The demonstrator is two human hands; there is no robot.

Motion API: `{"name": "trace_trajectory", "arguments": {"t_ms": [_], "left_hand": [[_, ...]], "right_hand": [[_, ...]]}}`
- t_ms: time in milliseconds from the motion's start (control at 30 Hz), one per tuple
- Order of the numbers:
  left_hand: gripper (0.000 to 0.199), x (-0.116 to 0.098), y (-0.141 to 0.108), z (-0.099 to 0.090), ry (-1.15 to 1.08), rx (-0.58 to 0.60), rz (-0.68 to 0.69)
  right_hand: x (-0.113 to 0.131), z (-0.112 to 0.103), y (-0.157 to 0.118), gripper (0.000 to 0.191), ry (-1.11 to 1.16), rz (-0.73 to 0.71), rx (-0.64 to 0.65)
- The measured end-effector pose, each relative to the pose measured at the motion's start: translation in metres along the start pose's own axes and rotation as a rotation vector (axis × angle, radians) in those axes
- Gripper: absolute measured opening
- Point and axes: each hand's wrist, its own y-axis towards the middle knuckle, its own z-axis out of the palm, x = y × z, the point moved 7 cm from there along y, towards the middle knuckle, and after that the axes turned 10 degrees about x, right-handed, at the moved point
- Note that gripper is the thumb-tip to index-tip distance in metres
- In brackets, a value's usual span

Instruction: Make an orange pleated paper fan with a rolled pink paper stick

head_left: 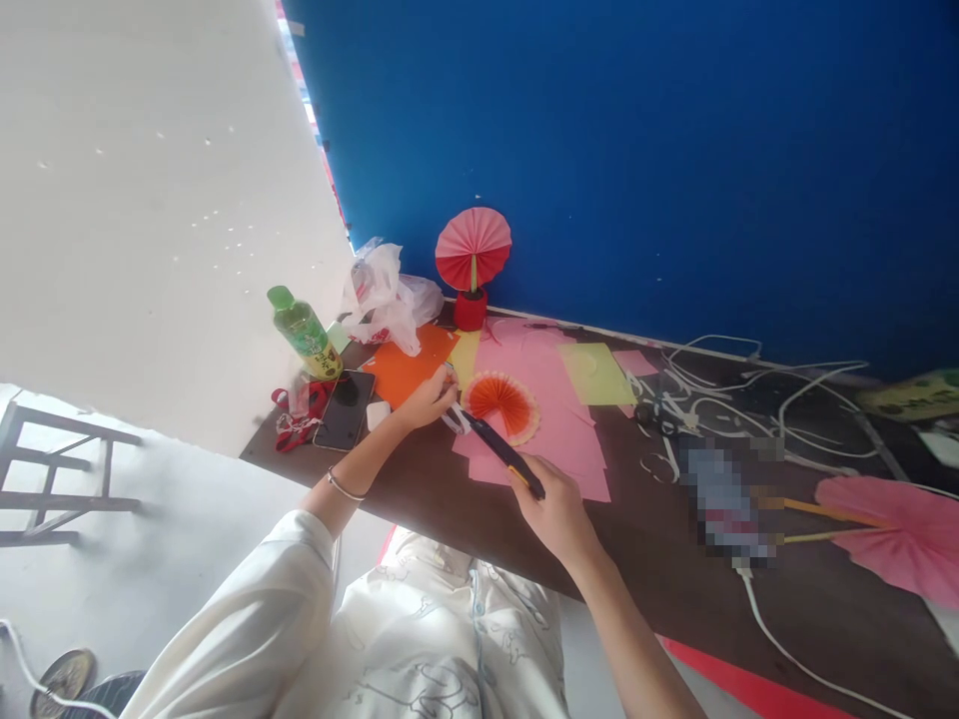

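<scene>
My right hand [552, 502] is wrapped round the rear of a black and yellow tool [498, 445] that points up and left. Its tip meets a small white piece [457, 419] beside my left hand [433, 395]. The fingers of my left hand are pinched together near that piece; what lies between them is too small to make out. Just right of my left hand lies a pleated orange paper fan [500, 404] with a pale scalloped rim, flat on pink sheets [576, 454]. Orange paper [401, 371] lies behind my left hand.
A green bottle [306, 335], a phone [346, 409], a white case [378, 414] and plastic bags [386, 300] are at the left. A pink and red fan in a red pot [471, 311] stands behind. White cables [809, 384] and a large pink fan [899, 534] are at the right.
</scene>
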Motion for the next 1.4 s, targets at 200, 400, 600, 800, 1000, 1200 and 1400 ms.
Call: {"name": "trace_trajectory", "arguments": {"t_ms": [200,400,600,800,1000,1200,1400], "left_hand": [[0.006,0.006,0.000,-0.002,-0.039,-0.031,-0.012],[0.008,0.010,-0.001,-0.005,-0.056,-0.047,-0.037],[0.010,0.016,0.001,-0.008,-0.161,-0.091,-0.043],[0.012,0.022,0.000,-0.010,-0.208,-0.130,-0.040],[0.012,0.022,-0.003,-0.012,-0.237,-0.156,-0.039],[0.014,0.024,-0.001,-0.012,-0.269,-0.173,-0.053],[0.011,0.028,-0.002,-0.015,-0.291,-0.203,-0.069]], "right_hand": [[0.001,0.001,0.000,0.016,-0.023,-0.001,-0.026],[0.002,0.002,0.000,0.017,-0.027,-0.006,-0.030],[-0.002,0.003,-0.001,0.018,-0.033,-0.002,-0.032],[-0.004,0.007,-0.001,0.021,0.000,0.015,-0.040],[-0.004,0.007,0.002,0.022,0.048,0.029,-0.024],[-0.005,0.007,0.002,0.023,0.047,0.040,-0.020],[-0.005,0.011,0.002,0.021,0.034,0.051,-0.025]]}}
